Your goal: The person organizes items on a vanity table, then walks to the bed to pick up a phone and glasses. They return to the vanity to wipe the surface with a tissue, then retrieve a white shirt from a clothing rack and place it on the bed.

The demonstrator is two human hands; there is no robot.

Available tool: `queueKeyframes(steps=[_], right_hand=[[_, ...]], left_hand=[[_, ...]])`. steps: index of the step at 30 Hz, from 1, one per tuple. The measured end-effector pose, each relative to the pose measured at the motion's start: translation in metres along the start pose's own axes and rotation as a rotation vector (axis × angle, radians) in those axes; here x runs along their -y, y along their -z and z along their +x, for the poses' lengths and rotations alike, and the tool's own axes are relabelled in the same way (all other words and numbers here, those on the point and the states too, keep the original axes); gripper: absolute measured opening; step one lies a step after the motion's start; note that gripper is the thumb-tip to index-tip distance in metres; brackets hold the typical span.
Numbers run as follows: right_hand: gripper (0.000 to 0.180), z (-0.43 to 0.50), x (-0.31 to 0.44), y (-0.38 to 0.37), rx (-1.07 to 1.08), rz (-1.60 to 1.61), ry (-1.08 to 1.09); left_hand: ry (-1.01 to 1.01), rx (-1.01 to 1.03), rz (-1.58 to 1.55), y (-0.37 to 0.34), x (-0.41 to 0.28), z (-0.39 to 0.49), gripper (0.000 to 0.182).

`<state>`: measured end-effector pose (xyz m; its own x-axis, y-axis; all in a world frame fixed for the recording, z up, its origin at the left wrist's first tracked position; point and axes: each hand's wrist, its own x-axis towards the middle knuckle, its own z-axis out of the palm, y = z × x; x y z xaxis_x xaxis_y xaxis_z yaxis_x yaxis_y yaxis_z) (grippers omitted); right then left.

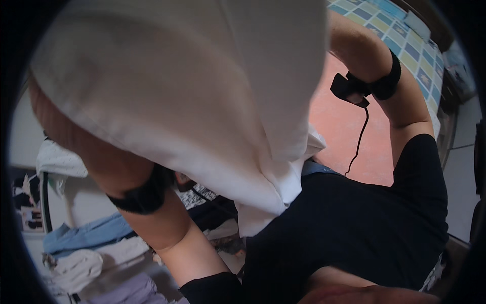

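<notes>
A large off-white cloth (182,83), perhaps a garment, is raised in front of me and fills much of the view. Its lower end hangs in folds against my black shirt (341,228). My left forearm (117,163) passes behind the cloth's left edge, and that hand is out of sight. On the right, my other forearm (353,41) bends up behind the cloth's far edge, its hand hidden too. Each arm wears a black strap; the right one (387,79) carries a small black device (347,91) with a hanging cable (360,140). What the fingers grip cannot be seen.
At lower left lie blue denim clothing (91,231), a rumpled light garment (81,266) and lavender cloth (129,290). A bed with a checked bedspread (406,45) stands at upper right, beside a reddish floor (372,152).
</notes>
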<state>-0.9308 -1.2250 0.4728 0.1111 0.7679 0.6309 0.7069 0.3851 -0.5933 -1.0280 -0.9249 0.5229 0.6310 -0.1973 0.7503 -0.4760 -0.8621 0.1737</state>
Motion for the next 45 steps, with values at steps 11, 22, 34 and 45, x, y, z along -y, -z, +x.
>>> queueKeyframes(steps=[11, 22, 34, 45], right_hand=[[0.050, -0.090, 0.048, 0.045, 0.153, -0.948, -0.562], [0.043, -0.329, -0.390, 0.069, -0.423, -0.748, -1.050], [0.067, -0.556, -0.461, -0.010, -0.401, -0.809, -1.472], [0.048, -0.520, -0.467, -0.014, -0.373, -1.162, -1.184]], left_hand=[[-0.110, -0.196, -0.559, -0.106, 0.011, 0.009, 0.048], [1.320, 0.004, -0.928, -0.500, 0.122, -0.254, 0.037], [1.367, 0.383, -0.462, -0.584, 0.048, -0.430, 0.064], [1.373, 0.430, -0.717, -0.529, 0.037, -0.385, 0.022]])
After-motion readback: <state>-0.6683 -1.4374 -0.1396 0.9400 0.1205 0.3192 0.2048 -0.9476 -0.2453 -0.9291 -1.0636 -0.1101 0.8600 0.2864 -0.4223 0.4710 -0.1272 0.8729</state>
